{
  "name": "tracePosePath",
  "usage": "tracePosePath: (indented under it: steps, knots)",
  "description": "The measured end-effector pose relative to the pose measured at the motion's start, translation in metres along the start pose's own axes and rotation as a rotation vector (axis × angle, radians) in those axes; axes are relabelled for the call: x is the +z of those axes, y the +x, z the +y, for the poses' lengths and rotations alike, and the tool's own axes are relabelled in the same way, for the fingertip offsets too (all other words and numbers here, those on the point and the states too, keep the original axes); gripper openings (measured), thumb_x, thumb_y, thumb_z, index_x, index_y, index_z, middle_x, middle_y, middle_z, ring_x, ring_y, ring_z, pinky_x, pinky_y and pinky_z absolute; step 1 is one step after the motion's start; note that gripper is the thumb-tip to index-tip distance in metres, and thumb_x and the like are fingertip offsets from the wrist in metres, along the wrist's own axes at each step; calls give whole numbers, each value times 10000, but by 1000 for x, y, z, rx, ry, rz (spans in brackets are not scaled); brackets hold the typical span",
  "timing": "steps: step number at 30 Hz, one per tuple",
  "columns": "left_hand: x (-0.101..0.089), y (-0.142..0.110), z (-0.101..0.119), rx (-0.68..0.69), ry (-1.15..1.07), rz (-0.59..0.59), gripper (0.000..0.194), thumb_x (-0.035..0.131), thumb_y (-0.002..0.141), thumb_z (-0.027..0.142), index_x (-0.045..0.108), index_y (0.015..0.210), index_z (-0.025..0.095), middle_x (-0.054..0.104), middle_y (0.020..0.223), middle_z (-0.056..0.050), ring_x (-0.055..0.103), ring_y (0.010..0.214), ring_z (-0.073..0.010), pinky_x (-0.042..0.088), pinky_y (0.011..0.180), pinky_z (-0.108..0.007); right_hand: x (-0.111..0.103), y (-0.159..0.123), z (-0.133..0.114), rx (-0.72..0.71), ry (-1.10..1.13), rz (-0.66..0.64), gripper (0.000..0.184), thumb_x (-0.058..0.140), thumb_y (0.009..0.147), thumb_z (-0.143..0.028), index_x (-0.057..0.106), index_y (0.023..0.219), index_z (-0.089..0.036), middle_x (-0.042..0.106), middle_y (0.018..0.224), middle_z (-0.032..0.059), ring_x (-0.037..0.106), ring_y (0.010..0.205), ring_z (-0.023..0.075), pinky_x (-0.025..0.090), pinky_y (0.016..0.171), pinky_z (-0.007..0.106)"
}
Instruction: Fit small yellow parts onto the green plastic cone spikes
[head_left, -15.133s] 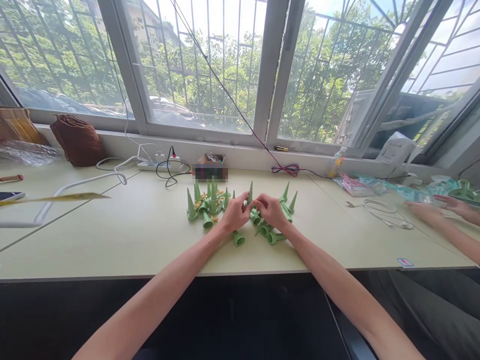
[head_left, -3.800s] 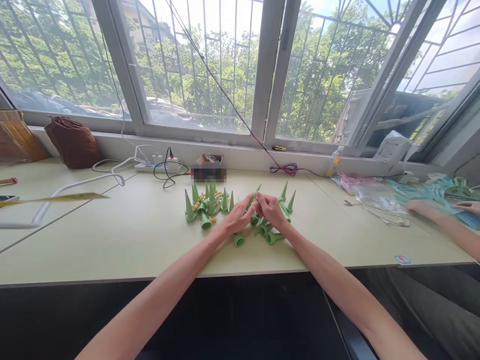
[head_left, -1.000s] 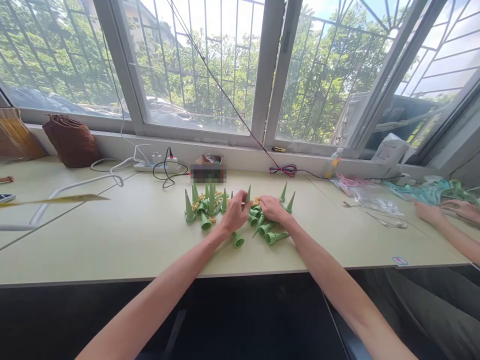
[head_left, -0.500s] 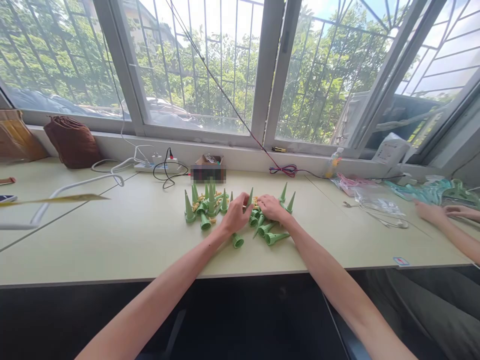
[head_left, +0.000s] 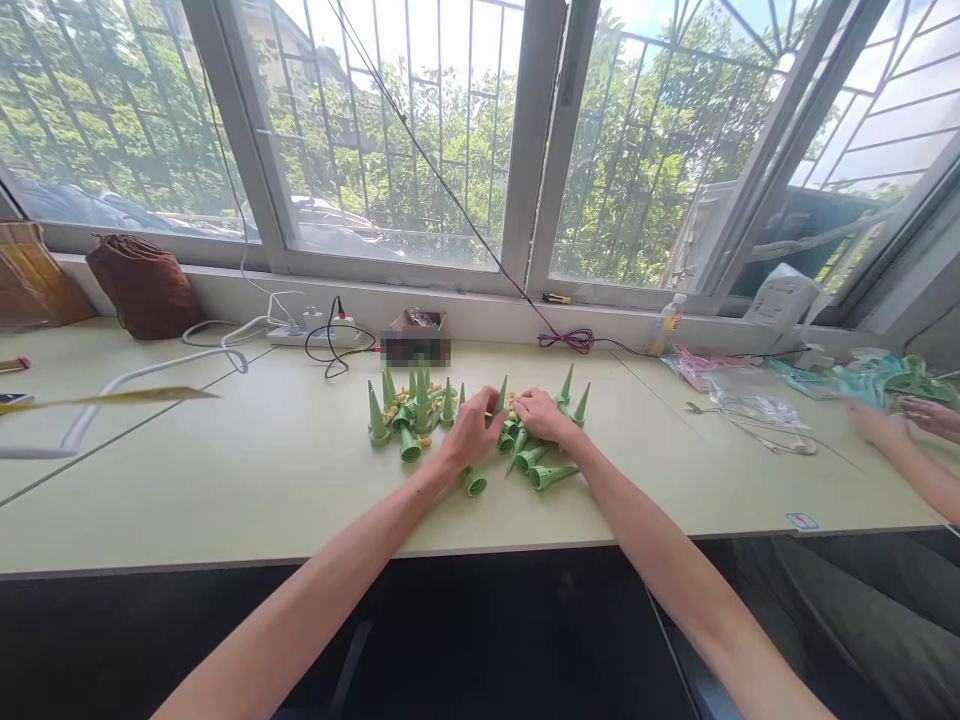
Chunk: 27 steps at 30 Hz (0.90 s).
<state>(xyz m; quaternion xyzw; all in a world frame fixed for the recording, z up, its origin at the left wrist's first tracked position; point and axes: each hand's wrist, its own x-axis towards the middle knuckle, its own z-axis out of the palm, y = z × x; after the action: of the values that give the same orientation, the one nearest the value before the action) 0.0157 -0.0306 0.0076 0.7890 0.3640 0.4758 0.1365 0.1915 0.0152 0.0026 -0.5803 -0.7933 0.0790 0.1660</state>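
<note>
Head | L hand (head_left: pixel 474 426) holding tapered grn cone (head_left: pixel 502 396), tip up | R hand (head_left: pixel 549 416) by yel. bits (head_left: pixel 511 402), grip unclear

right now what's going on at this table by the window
A person's left hand holds a green cone, tip up, while the right hand is beside some small yellow pieces; whether it grips one can't be made out. Around the hands are more green cones, some standing cones and some lying cones, all on the table. At the far right, another person's hands are near a teal heap.
</note>
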Motion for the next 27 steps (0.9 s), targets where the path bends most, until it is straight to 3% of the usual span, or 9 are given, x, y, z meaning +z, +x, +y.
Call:
tracePosePath:
  steps: [11,27]
  knots:
    - [-1,0,2,0,9,5,96,514,855,275,469,875,193,548,771,-9,533,717,-138,475,641,-271,-1,-3,-3,1,-19,56,382,322,978,-336,682,1027,-215,594,1158,137,474,1126,265,369,939,389]
    - [-1,0,3,24,23,1,87,511,861,273,478,869,193,548,768,-8,520,696,-133,462,633,-271,2,0,0,-46,-10,70,373,352,977,-280,714,997,-193,631,1170,98,532,1103,196,357,965,304]
